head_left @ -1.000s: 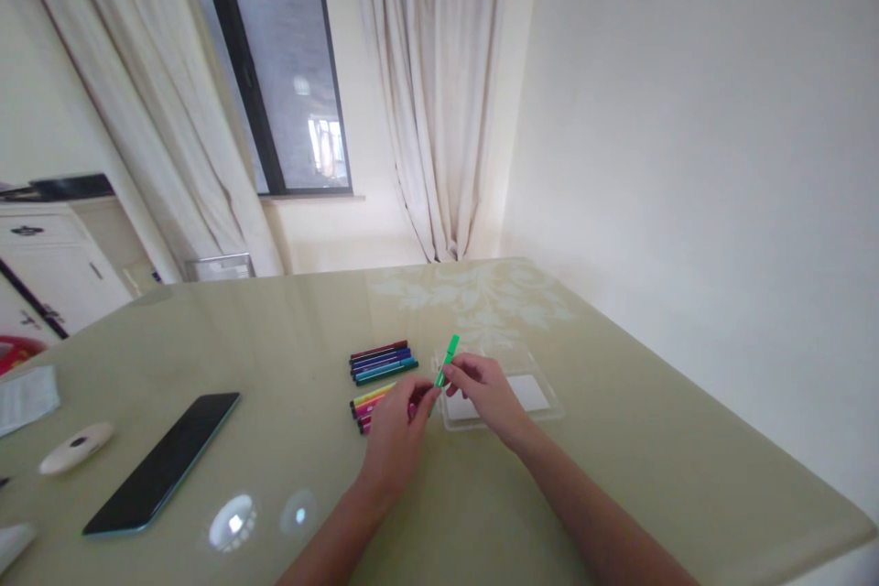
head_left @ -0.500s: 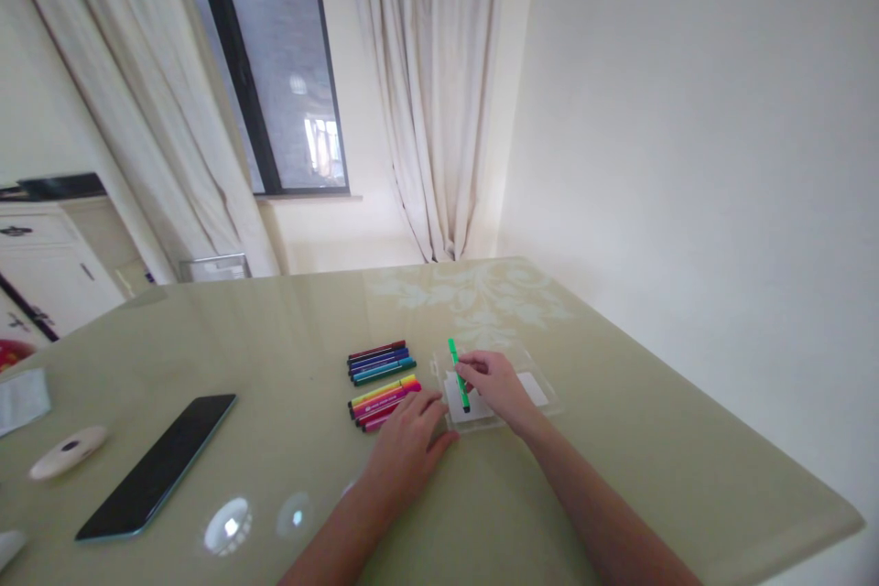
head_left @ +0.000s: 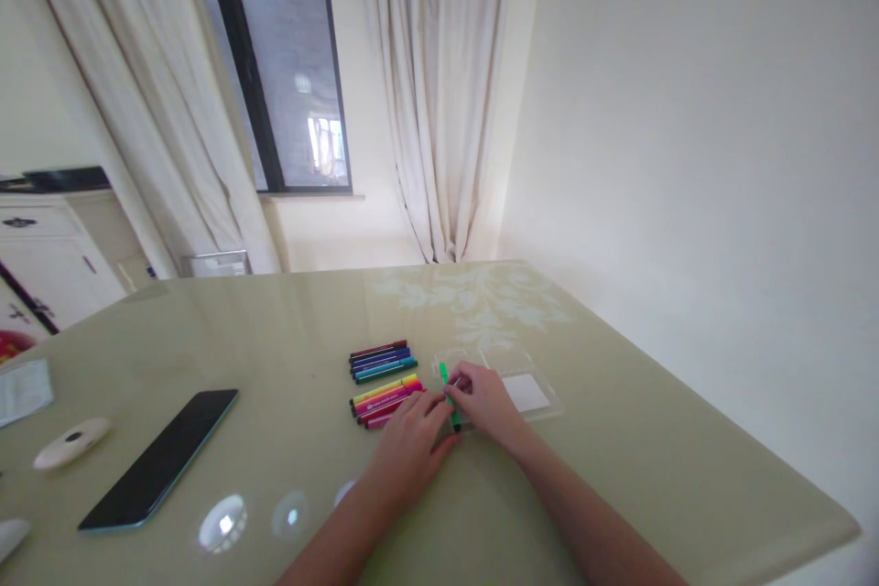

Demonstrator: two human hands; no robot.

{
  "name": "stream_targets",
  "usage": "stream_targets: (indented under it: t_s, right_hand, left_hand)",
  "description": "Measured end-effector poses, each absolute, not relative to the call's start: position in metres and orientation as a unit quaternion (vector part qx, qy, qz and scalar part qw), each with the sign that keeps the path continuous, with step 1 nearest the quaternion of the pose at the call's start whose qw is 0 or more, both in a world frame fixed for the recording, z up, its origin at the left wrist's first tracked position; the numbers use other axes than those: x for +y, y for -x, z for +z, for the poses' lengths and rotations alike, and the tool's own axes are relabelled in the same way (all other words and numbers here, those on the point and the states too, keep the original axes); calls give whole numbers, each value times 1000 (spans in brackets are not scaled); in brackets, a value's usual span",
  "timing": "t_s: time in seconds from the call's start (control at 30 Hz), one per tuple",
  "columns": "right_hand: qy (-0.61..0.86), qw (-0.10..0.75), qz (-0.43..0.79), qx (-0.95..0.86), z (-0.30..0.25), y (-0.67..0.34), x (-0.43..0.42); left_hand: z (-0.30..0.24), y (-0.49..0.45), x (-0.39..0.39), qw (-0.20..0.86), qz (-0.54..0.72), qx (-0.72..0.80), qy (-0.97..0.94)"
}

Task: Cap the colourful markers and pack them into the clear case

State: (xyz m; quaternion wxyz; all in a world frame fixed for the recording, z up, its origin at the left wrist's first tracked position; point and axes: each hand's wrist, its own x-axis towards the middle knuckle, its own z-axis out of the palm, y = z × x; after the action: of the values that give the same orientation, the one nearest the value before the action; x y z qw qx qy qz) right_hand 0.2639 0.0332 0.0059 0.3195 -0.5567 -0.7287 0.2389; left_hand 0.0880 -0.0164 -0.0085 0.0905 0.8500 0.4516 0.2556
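My right hand (head_left: 482, 398) pinches a green marker (head_left: 448, 390) and holds it low against the left end of a clear plastic case (head_left: 528, 392) that lies flat on the table (head_left: 618, 439). Beside it, my left hand (head_left: 410, 449) rests on the table, its fingertips at the near end of the case and next to a group of yellow, pink and red markers (head_left: 383, 399). A second group of dark markers (head_left: 382, 361), maroon, purple, blue and teal, lies just behind those.
A dark phone (head_left: 159, 459) lies face down at the left. Further left sit a white oval object (head_left: 72, 442) and a folded paper (head_left: 25, 389). Curtains and a window stand behind the table; a wall runs along the right.
My right hand has brought the green marker down from mid-air to the left end of the clear case. My left hand let go of it and settled on the table.
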Motion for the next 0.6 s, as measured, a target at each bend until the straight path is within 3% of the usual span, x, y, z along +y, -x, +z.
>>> stream_targets:
  t_s: [0.23, 0.6]
  right_hand:
    - [580, 233, 151, -766, 7, -259, 31]
    - [561, 260, 163, -768, 8, -259, 26]
  left_hand:
    - [-6, -87, -14, 71, 241, 448, -858]
    - [1, -74, -4, 98, 279, 488, -821]
